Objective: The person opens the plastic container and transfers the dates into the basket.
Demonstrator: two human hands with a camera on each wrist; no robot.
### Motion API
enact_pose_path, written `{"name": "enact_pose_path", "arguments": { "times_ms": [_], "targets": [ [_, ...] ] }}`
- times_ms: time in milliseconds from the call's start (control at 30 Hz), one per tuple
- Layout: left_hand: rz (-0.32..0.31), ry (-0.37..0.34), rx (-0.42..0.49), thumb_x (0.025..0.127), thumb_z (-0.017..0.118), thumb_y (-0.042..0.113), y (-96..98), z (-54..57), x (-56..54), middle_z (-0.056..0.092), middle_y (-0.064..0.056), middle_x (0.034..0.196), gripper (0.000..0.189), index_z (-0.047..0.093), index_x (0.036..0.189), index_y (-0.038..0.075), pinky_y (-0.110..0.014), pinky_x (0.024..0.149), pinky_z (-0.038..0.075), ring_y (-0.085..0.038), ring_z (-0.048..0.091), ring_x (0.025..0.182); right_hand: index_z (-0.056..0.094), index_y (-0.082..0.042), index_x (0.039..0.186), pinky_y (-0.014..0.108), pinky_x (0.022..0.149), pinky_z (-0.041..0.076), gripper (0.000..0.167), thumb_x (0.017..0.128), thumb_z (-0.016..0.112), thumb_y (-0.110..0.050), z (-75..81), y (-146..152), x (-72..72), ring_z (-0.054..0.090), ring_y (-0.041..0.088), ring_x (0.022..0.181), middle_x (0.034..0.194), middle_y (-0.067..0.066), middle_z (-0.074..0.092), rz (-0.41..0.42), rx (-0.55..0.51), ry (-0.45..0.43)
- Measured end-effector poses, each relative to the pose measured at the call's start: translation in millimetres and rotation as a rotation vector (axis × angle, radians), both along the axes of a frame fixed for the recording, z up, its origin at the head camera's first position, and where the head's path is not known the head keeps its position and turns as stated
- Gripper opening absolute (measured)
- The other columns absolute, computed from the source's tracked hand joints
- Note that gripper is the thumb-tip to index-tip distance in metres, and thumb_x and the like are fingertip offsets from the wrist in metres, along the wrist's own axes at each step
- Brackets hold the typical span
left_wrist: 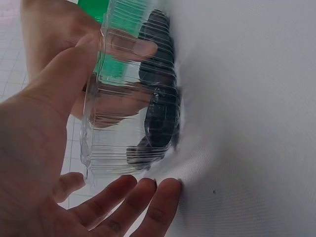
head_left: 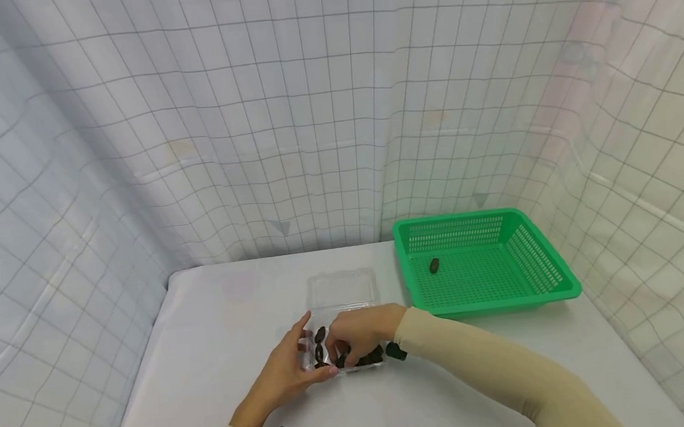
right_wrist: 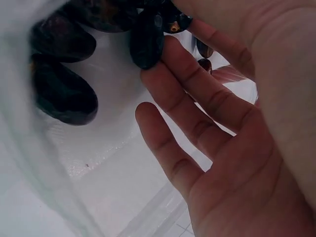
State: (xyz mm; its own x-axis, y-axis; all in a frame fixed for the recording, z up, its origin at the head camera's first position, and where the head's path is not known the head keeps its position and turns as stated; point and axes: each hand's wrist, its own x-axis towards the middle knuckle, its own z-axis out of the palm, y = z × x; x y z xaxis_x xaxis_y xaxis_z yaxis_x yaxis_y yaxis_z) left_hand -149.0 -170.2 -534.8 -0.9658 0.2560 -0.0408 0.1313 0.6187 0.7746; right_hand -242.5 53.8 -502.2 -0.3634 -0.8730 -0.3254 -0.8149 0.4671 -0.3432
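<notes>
A clear plastic clamshell box (left_wrist: 88, 131) stands on the white table, its lid (head_left: 342, 289) folded back. Several glossy, dark oval dates (right_wrist: 64, 91) lie in it. My left hand (head_left: 284, 371) steadies the box at its left near corner, thumb along the front and fingers by the left side. Inside the box, my right hand (head_left: 358, 332) reaches down with bent fingers. Its fingertips pinch one date (right_wrist: 146, 42), though the thumb is hidden in the right wrist view. Through the clear wall, the left wrist view shows that thumb against the dark dates.
A green plastic basket (head_left: 497, 307) sits at the back right, with a single date (head_left: 435, 266) on its floor. White grid-patterned curtains (head_left: 285, 123) surround the table (head_left: 206, 334) on the back and both sides.
</notes>
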Motion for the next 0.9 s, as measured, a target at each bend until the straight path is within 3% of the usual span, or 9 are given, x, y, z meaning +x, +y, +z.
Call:
{"name": "enact_pose_path", "arguments": {
  "times_ms": [200, 500, 700, 900],
  "targets": [
    [0.0, -0.006, -0.01, 0.088, 0.105, 0.042, -3.1, -0.9, 0.3, 0.064, -0.024, 0.165, 0.126, 0.031, 0.184, 0.008, -0.062, 0.11, 0.062, -0.04, 0.072, 0.139, 0.088, -0.026, 0.11, 0.013, 0.081, 0.056, 0.016, 0.098, 0.098, -0.022, 3.1, -5.6, 0.9, 0.067, -0.005, 0.086, 0.098, -0.018, 0.079, -0.038, 0.027, 0.004],
    [-0.002, -0.002, 0.009, 0.089, 0.104, 0.043, -2.2, -2.4, -2.0, 0.065, -0.025, 0.164, 0.125, 0.032, 0.184, 0.008, -0.061, 0.109, 0.062, -0.04, 0.072, 0.139, 0.081, -0.02, 0.099, 0.014, 0.076, 0.053, 0.012, 0.104, 0.09, -0.014, 1.4, -5.6, -5.9, 0.064, -0.003, 0.08, 0.089, -0.014, 0.075, -0.093, -0.031, 0.074],
    [0.005, -0.008, 0.002, 0.088, 0.104, 0.045, -3.4, -3.4, -2.6, 0.065, -0.022, 0.165, 0.126, 0.031, 0.185, 0.01, -0.058, 0.109, 0.062, -0.037, 0.071, 0.14, 0.081, -0.019, 0.106, 0.014, 0.081, 0.055, 0.009, 0.104, 0.088, -0.012, 2.8, -0.4, -12.8, 0.065, -0.003, 0.085, 0.099, -0.008, 0.082, -0.11, -0.084, 0.044],
    [0.01, -0.001, -0.002, 0.086, 0.106, 0.042, -3.6, -5.9, -3.0, 0.066, -0.022, 0.163, 0.126, 0.033, 0.184, 0.01, -0.059, 0.109, 0.062, -0.036, 0.072, 0.138, 0.082, -0.016, 0.116, 0.018, 0.087, 0.057, 0.012, 0.106, 0.085, -0.011, 16.8, 12.6, -17.0, 0.067, 0.001, 0.092, 0.107, -0.003, 0.083, -0.118, -0.166, 0.036]
  ]
}}
